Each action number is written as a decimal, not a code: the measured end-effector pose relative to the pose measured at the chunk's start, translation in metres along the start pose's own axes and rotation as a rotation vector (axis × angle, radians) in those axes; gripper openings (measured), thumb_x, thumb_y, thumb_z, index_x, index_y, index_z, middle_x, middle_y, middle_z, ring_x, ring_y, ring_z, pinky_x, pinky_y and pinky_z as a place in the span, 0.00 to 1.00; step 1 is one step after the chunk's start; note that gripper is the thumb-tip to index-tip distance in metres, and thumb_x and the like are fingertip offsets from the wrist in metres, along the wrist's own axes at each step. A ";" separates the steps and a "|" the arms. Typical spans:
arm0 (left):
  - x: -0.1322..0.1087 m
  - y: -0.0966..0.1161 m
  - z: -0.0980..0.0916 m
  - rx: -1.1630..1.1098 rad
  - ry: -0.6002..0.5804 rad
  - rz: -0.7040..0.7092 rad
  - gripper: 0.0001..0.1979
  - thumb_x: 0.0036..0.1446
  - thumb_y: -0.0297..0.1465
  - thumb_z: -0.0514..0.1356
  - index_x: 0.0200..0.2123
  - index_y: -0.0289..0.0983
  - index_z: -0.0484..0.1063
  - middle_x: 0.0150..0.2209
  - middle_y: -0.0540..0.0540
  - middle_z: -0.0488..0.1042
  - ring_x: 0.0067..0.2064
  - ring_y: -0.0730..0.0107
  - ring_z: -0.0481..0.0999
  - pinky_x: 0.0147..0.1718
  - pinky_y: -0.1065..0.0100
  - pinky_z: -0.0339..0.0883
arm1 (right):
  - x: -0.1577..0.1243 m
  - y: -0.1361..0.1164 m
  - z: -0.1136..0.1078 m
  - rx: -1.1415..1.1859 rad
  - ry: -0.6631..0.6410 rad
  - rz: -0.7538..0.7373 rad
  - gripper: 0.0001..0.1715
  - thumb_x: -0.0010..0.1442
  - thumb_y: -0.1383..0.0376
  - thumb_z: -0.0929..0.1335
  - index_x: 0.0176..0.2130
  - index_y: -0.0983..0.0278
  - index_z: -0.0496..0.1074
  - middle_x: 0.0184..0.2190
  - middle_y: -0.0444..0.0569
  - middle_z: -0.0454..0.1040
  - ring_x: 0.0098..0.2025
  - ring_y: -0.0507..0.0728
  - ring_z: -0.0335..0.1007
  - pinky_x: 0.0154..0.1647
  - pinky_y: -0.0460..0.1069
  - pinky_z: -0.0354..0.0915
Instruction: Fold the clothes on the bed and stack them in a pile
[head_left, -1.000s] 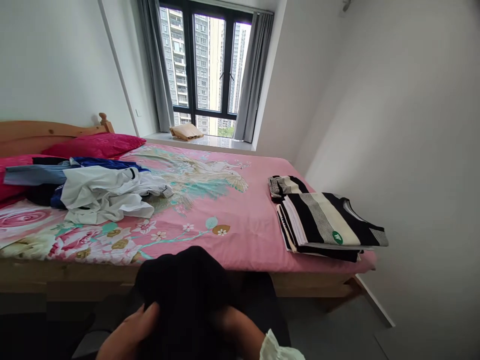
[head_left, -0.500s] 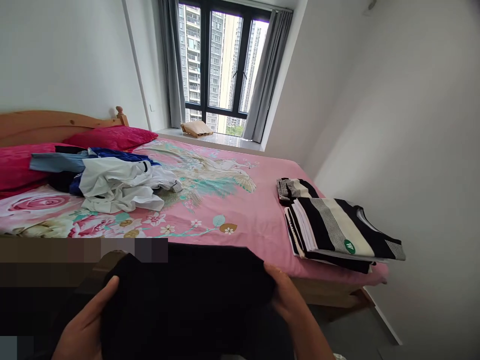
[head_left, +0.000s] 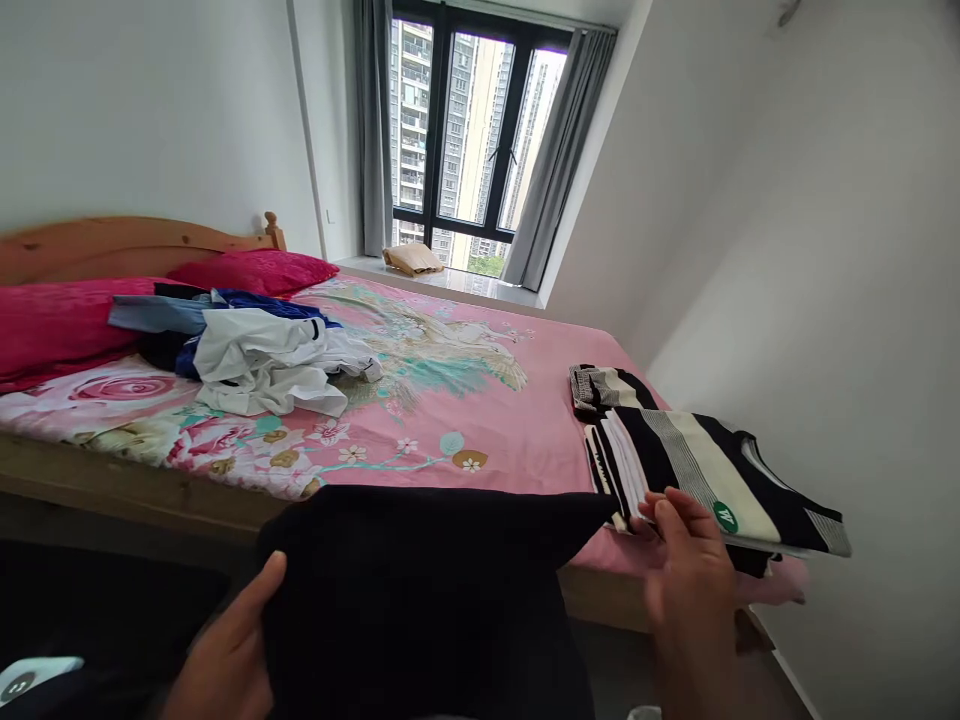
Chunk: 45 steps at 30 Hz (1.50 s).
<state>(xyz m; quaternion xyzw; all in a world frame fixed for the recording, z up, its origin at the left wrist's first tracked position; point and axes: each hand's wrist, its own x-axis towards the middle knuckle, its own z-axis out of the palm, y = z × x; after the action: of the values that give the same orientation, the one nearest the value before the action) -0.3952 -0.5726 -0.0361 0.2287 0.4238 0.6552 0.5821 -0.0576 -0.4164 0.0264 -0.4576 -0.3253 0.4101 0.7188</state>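
Left hand [head_left: 229, 645]: clasping black garment [head_left: 427, 590] by its left side, some fingers hidden. Garment: between both hands, before bed [head_left: 495, 430], upper edge crosswise. Right hand [head_left: 690, 570]: fingers bunched beside right corner; whether pinching cloth, cannot tell.

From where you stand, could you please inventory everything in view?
bed: one, pink floral, centre
headboard: one, brown, left
pillows: two, red, beside headboard
clothes heap: one, white, blue, black, bed's left
cloth: one, black, foreground
folded stack: one, striped black and cream, bed's right
tag: one, green, on stack
striped garment: one, black, cream, behind stack
window: one, dark frame, back
curtains: two, grey, beside window
bundle: one, tan, below window
buildings: several, pale, outside
walls: several, white, around
unclear object: one, whitish, lower left
left hand: one, on cloth's left edge
right hand: one, near cloth's right corner
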 end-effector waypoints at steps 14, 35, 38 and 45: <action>-0.014 -0.064 0.088 0.903 -0.356 -0.198 0.32 0.48 0.48 0.62 0.56 0.46 0.67 0.59 0.46 0.67 0.59 0.51 0.66 0.56 0.58 0.61 | -0.119 0.066 0.010 -0.735 -0.842 0.002 0.44 0.53 0.67 0.63 0.66 0.60 0.45 0.43 0.50 0.76 0.42 0.58 0.75 0.41 0.49 0.69; 0.033 -0.135 0.031 1.334 -0.287 -0.272 0.15 0.51 0.32 0.54 0.39 0.40 0.77 0.38 0.46 0.80 0.43 0.57 0.77 0.41 0.65 0.65 | -0.085 0.017 -0.009 -0.131 -0.287 0.274 0.30 0.47 0.66 0.68 0.52 0.60 0.66 0.34 0.47 0.76 0.33 0.56 0.73 0.34 0.49 0.69; 0.047 -0.108 0.021 1.310 -0.155 -0.211 0.21 0.47 0.26 0.51 0.41 0.40 0.78 0.41 0.47 0.80 0.45 0.61 0.77 0.44 0.68 0.66 | -0.060 0.008 -0.020 -0.304 -0.217 0.083 0.32 0.46 0.68 0.67 0.52 0.60 0.65 0.35 0.45 0.75 0.36 0.55 0.72 0.37 0.47 0.67; 0.070 0.037 0.020 1.175 0.214 0.323 0.25 0.41 0.32 0.55 0.45 0.44 0.77 0.47 0.51 0.76 0.48 0.59 0.73 0.42 0.67 0.69 | 0.005 -0.005 -0.005 -0.717 -0.532 -0.069 0.31 0.50 0.64 0.63 0.55 0.59 0.67 0.31 0.44 0.75 0.28 0.54 0.69 0.32 0.49 0.68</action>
<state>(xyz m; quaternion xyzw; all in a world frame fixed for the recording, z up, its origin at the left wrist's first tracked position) -0.4157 -0.4983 -0.0082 0.5052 0.7298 0.4117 0.2066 -0.0498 -0.4149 0.0293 -0.5454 -0.6354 0.3506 0.4194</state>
